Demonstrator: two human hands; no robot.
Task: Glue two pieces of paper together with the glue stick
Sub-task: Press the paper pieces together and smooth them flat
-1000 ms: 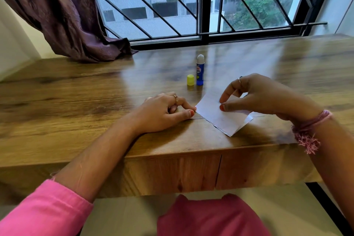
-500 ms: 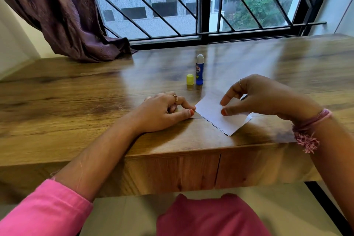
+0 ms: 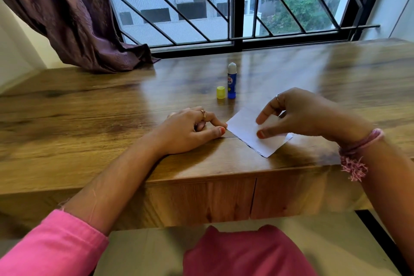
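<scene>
Paper (image 3: 246, 129) is lain flat near the desk (image 3: 89, 119) edge, pressed by the right hand (image 3: 298, 116) with curled fingers; the left hand (image 3: 190, 130), loosely curled, touches its corner. Beyond the paper, the uncapped glue stick (image 3: 231, 82) is stood beside its cap (image 3: 220, 92).

Glue stick (image 3: 231, 84) and yellow cap (image 3: 220, 92) stand beyond the paper (image 3: 246, 132).

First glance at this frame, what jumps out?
The white paper near the front edge of the wooden table, with the right hand curved over it, thumb and fingertips on the sheet. The left hand rests on the table, fingertip at the paper's left corner. Behind them stands an uncapped blue glue stick with its yellow cap beside it on the left.
</scene>
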